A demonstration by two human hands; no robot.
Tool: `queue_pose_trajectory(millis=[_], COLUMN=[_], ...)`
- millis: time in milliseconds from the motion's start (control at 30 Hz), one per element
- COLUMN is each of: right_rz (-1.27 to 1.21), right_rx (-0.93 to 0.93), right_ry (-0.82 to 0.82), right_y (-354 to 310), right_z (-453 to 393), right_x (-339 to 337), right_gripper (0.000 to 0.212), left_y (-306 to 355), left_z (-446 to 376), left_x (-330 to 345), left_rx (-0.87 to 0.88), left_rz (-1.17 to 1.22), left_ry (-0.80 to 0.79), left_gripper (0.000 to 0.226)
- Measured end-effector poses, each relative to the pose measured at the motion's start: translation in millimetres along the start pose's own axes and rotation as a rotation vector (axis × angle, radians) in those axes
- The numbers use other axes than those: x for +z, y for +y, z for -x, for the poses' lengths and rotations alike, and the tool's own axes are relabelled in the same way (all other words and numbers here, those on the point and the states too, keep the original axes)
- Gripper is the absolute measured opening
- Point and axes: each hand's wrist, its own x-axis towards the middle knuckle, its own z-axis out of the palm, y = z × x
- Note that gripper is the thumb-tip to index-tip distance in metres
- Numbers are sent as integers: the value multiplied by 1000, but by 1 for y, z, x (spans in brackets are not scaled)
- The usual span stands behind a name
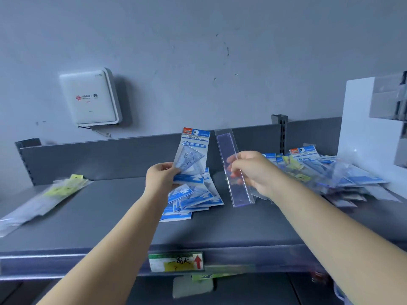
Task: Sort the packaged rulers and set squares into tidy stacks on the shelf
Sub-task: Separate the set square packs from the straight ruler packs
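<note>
My left hand (161, 179) grips a blue-and-white packaged set square (193, 150), held upright above a loose stack of the same blue packs (193, 202) on the grey shelf (110, 219). My right hand (253, 172) holds a clear packaged purple ruler (229, 155) near its middle, standing almost upright over the shelf. An unsorted heap of mixed packs (326, 172) lies at the right. A stack of clear ruler packs with yellow-green labels (44, 201) lies at the left end.
A white router box (90, 97) hangs on the wall at the left. A white panel (363, 128) stands at the shelf's right end. The shelf's front edge carries a price label with a red arrow (176, 261).
</note>
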Motion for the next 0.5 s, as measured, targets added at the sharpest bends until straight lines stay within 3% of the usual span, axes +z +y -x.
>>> queue_pose_trajectory(millis=[100, 200, 267, 433, 500], right_rz=[-6, 38, 44, 31, 25], right_rx=[-5, 21, 38, 75, 77], right_ry=[-29, -52, -66, -88, -105], right_y=[-6, -8, -9, -19, -24], right_z=[-2, -7, -13, -34, -40], right_x=[27, 57, 82, 165, 204], right_gripper=[20, 21, 24, 27, 27], left_y=[-13, -21, -17, -9, -4], left_z=[-13, -30, -42, -79, -96], left_x=[-15, -39, -65, -153, -191], left_rx=[52, 155, 236, 600, 646], left_rz=[-105, -328, -475, -1320, -1455], left_ry=[-9, -1, -14, -110, -116], left_gripper=[8, 26, 19, 30, 32])
